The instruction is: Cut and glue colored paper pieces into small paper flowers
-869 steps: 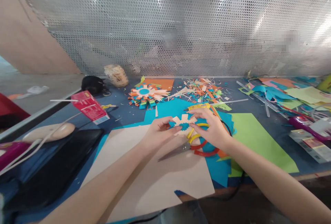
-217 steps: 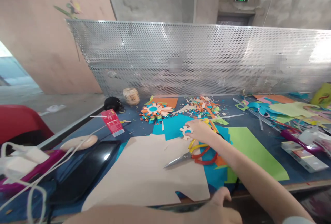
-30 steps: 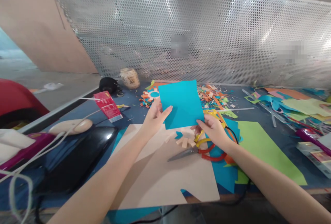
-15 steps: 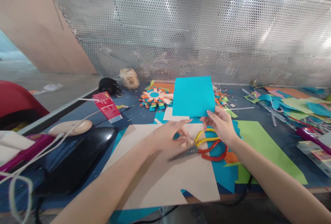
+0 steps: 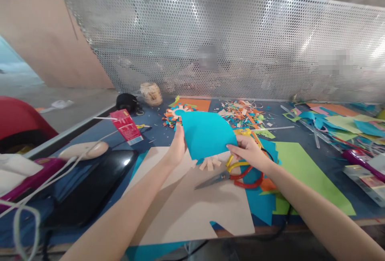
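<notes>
A sheet of bright blue paper [image 5: 207, 134] is raised over the table between my two hands, bent and tilted. My right hand [image 5: 249, 148] pinches its lower right corner, thumb on the near face. At the left edge is my left hand [image 5: 178, 146], closed on the sheet with its fingers partly hidden behind it. Below the sheet, scissors [image 5: 249, 176] with yellow and red handles lie on a large pale paper sheet [image 5: 186, 209]. A fringed pale paper piece [image 5: 209, 163] peeks out under the blue paper. Behind it sits a layered paper flower [image 5: 170, 113], partly covered.
Paper scraps [image 5: 245, 112] are heaped at the back, more coloured offcuts [image 5: 339, 120] at the right. Green paper [image 5: 309, 180] lies right of the scissors. A black phone-like slab [image 5: 93, 184], glue gun [image 5: 84, 148] and red packet [image 5: 126, 126] are left. Perforated metal [image 5: 192, 44] rises behind.
The blue paper has come down and nearer, from upright to tilted and bent. My left hand has moved up to its left edge. The fringed piece now shows below. The scissors have not moved.
</notes>
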A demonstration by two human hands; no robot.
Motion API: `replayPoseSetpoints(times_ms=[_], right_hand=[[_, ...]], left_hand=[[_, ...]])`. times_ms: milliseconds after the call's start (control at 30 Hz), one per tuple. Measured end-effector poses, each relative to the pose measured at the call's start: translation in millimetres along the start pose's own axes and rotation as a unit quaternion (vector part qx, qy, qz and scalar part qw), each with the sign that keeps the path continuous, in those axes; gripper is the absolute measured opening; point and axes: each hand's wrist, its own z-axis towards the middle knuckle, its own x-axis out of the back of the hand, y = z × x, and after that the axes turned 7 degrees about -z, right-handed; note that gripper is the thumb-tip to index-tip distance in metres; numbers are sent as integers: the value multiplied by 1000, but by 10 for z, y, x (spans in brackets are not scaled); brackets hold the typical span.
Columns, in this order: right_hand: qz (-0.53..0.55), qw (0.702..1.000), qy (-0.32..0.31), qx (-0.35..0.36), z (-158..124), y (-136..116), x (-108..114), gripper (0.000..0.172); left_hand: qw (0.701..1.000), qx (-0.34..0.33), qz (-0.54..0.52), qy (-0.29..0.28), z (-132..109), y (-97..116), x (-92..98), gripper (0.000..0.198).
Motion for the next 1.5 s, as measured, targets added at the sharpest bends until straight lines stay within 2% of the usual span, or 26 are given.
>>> replayPoseSetpoints(times_ms=[100,200,400,600,733,867,1067,1233,1500], right_hand=[[-10,1000,-24,-10,-9,-21,7,31],[-8,1000,-20,-13,9,-24,41,30],[4,999,16,-37,43,8,53,25],[36,995,80,-40,32,-8,72,31],[58,989,131,-35,47,-23,101,32],[80,984,152,-37,55,-21,106,33],[115,977,172,-44,60,-7,99,33],[148,974,168,-45,79,2,105,36],[173,971,159,-48,72,15,97,38]], left_hand=[[999,-4,23,27,27,2,30,48],[999,-12,31,28,39,20,27,50],[995,-37,84,47,51,41,3,45],[996,22,71,39,75,29,19,38],[997,25,65,37,89,31,41,28],[996,26,65,48,79,75,44,31],[995,13,32,89,81,100,29,27],[993,16,-31,116,110,63,37,31],[988,31,-111,101,112,59,29,31]])
